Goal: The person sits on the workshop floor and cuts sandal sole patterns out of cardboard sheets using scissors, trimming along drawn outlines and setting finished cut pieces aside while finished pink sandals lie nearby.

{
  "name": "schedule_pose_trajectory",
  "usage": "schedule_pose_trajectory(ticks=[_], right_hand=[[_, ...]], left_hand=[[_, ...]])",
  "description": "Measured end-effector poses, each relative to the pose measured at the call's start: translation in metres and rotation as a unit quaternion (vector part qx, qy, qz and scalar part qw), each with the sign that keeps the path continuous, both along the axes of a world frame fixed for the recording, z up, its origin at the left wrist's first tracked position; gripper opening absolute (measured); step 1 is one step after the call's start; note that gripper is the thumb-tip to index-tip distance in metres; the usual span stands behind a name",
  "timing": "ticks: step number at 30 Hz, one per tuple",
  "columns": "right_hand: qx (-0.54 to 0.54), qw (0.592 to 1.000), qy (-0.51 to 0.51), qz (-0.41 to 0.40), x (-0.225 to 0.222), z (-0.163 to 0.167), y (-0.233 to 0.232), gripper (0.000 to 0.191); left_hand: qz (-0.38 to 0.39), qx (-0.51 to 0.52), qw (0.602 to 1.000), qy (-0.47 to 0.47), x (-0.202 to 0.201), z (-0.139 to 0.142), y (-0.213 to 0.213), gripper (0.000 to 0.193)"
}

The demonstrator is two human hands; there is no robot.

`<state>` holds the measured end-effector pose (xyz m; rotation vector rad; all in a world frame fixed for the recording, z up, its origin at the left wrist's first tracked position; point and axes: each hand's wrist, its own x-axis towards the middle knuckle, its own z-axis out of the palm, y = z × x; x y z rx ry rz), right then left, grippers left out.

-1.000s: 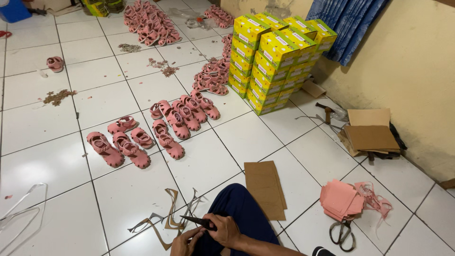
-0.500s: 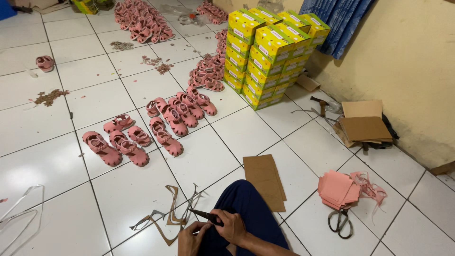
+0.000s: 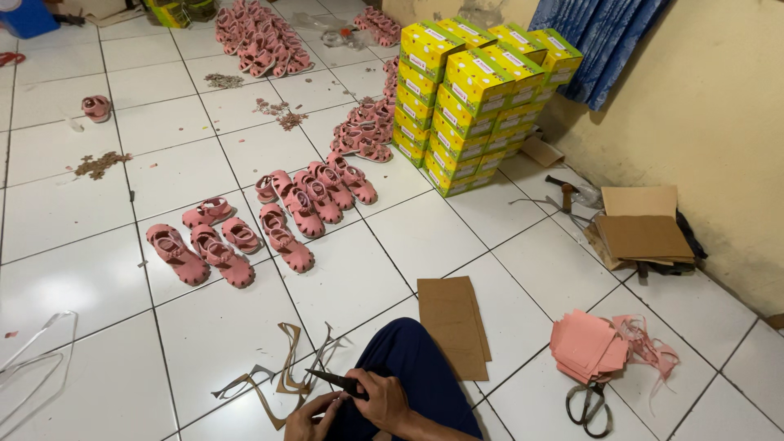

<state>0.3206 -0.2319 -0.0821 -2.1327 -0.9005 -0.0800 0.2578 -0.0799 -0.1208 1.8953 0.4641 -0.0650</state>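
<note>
Down at the bottom edge, both hands meet over a knee in dark blue trousers (image 3: 416,371). The right hand (image 3: 382,398) is clenched around a dark, pointed cutting tool (image 3: 336,380) whose tip points left; the left hand (image 3: 312,418) pinches something small just beneath the tool, too hidden to name. Brown cardboard offcuts (image 3: 282,377) lie on the white tiled floor (image 3: 98,278) just beside the hands. A flat cardboard sheet (image 3: 453,322) rests right of the knee, with pink sandals (image 3: 286,208) in rows beyond.

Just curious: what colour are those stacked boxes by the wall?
The stacked boxes are yellow with green; head view.
</note>
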Motion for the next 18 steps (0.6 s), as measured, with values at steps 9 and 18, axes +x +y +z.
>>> schedule_pose_trajectory(ticks=[9,18], right_hand=[[0.031,0.999,-0.008,-0.006,-0.004,0.020,0.001,0.028],[0.026,0.999,-0.032,-0.011,-0.003,0.021,0.002,0.035]], left_hand=[[0.017,-0.012,0.997,-0.076,-0.009,0.011,0.000,0.023],[0.006,0.049,0.997,-0.067,-0.022,0.034,-0.007,0.023]])
